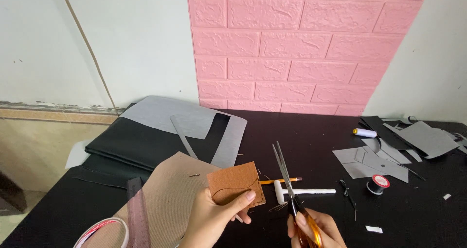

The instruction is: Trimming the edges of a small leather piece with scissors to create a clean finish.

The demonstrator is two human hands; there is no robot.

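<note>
Left hand (214, 219) pinching brown leather piece (236, 184), right hand (316, 228) closed on scissors (287, 180), blades parted toward twelve o'clock, above black desk (316, 141).

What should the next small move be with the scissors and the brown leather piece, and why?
Probably bring the scissors left to the brown leather piece. The left hand pinches the piece upright, while the right hand holds the scissors open, blades up, apart from its stitched edge.
</note>
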